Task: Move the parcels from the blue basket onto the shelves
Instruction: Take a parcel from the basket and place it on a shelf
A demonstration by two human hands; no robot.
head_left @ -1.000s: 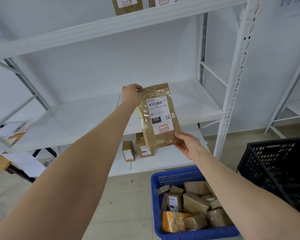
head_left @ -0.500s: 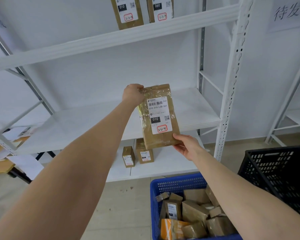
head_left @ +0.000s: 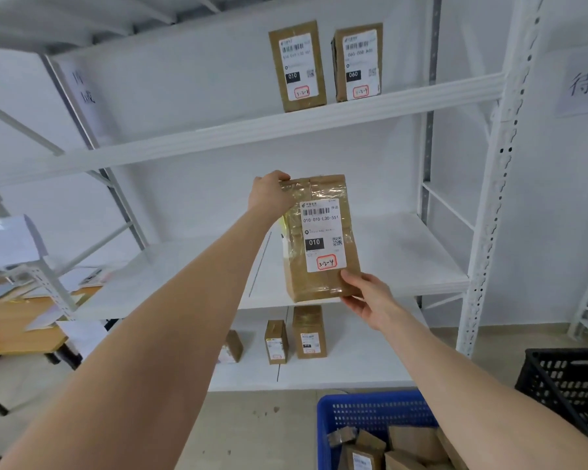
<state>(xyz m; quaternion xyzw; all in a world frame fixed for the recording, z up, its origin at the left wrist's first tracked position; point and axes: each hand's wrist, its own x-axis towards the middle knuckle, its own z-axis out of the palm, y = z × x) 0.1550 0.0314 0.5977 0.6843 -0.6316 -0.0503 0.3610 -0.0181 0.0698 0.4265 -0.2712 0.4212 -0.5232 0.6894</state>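
A flat brown parcel (head_left: pixel 321 239) with a white label marked 010 and a red-framed 3-2-4 is held upright in front of the middle shelf (head_left: pixel 404 259). My left hand (head_left: pixel 272 193) grips its top left corner. My right hand (head_left: pixel 367 295) holds its bottom right corner, thumb on the front. The blue basket (head_left: pixel 370 412) stands on the floor at the bottom, with several brown parcels (head_left: pixel 401 446) inside. Two labelled parcels (head_left: pixel 297 66) stand upright on the upper shelf (head_left: pixel 286 125). Three small parcels (head_left: pixel 308 332) stand on the lower shelf (head_left: pixel 336 371).
A white perforated upright (head_left: pixel 496 184) bounds the shelving on the right. A black crate (head_left: pixel 571 388) sits on the floor at the right. A wooden table (head_left: pixel 21 327) with papers is at the left. A paper sign (head_left: pixel 584 83) hangs on the right wall.
The view has tilted upward, showing more of the upper shelf and its two parcels. Both hands still hold the parcel, which sits a little higher against the shelving.
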